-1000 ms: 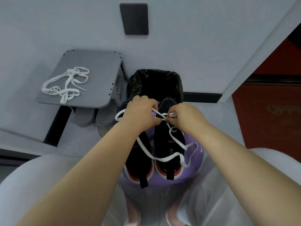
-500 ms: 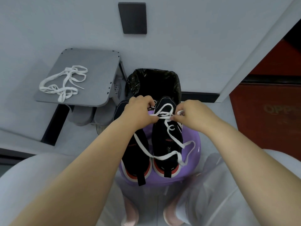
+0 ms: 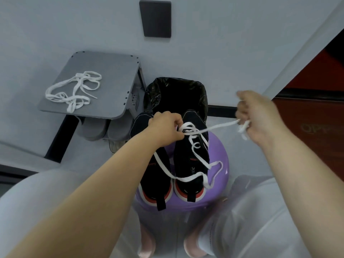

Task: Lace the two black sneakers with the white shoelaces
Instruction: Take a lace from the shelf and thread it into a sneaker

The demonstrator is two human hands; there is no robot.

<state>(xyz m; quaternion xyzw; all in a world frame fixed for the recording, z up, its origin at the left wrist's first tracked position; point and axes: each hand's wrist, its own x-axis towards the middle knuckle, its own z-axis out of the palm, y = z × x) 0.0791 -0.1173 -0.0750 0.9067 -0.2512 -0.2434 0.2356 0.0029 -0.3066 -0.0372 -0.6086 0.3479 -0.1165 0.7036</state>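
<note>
Two black sneakers stand side by side on a purple stool (image 3: 221,161), heels toward me. My left hand (image 3: 165,128) grips the white shoelace (image 3: 214,128) at the toe end of the right sneaker (image 3: 191,155). My right hand (image 3: 258,116), blurred, holds the lace's other end out to the right, so a taut stretch runs between the hands. The rest of this lace trails over the right sneaker's heel. My left forearm partly hides the left sneaker (image 3: 158,175). A second white shoelace (image 3: 74,92) lies bundled on the grey table.
A small grey table (image 3: 111,75) stands at the left, with two grey stools beneath it. A bin with a black bag (image 3: 176,94) sits just behind the sneakers. My knees in light trousers frame the stool. A red cabinet (image 3: 316,108) stands at the right.
My right hand has pulled the lace end away from the sneaker, up and to the right, drawing the lace taut. My left hand stays at the sneaker's toe end.
</note>
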